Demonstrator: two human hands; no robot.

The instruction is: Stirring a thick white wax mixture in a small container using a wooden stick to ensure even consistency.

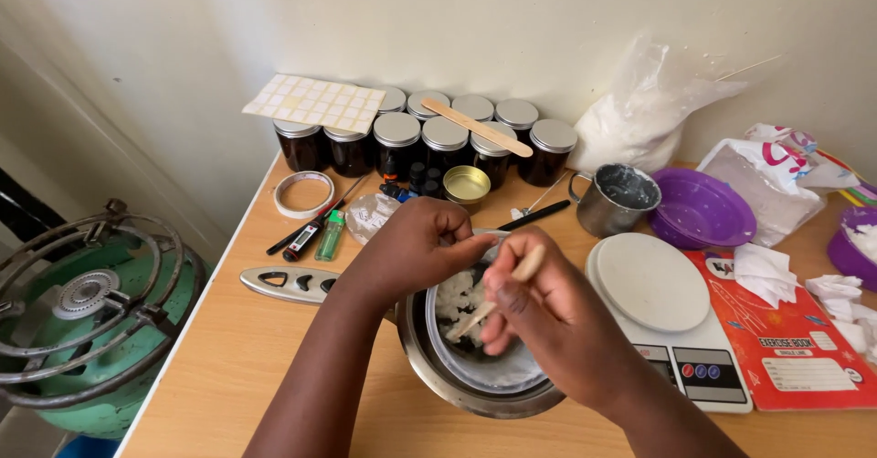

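Right hand (530, 307) grips a flat wooden stick (498, 294), digging at white waxy chunks (457, 298) in a clear glass bowl (484, 376) nested inside a steel pot (457, 394) on the wooden table (237, 348). Left hand (416, 248) pinches the bowl's far rim. Best to keep that rim braced and scrape gently.

— What kind of place is this?
— A small home workshop: a wooden counter (274, 330) with dark jars (446, 143), a digital scale (667, 321) and a gas burner (87, 316) beside it.
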